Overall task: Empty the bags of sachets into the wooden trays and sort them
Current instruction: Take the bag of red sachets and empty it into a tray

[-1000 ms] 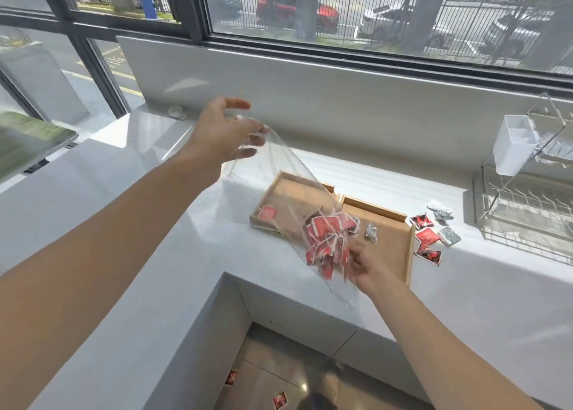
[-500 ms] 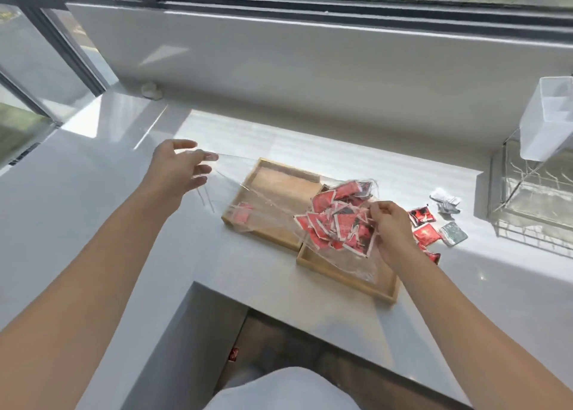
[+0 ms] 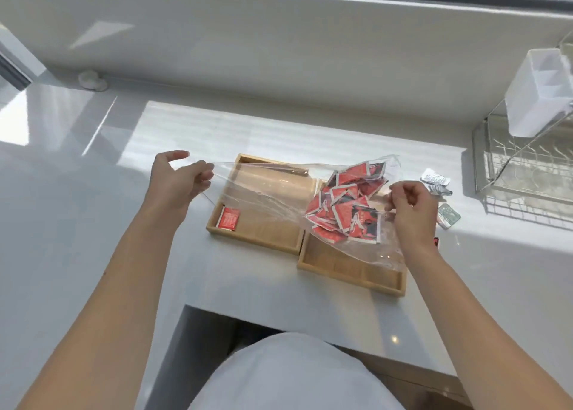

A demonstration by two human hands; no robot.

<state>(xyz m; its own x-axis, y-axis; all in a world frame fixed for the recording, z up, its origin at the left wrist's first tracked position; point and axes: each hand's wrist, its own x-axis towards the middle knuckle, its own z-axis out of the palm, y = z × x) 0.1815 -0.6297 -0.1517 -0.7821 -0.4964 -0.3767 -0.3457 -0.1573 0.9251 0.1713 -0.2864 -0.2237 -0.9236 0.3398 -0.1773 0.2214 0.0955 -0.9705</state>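
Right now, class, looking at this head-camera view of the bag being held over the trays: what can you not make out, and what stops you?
- Count of red sachets: they overlap, bunched inside the clear bag.
- Print on the silver sachets: too small.
- Right tray floor, far half: covered by bag and sachets.
- Sachets behind the right hand: hidden, only slivers show.
- Dish rack: cut by the right edge.
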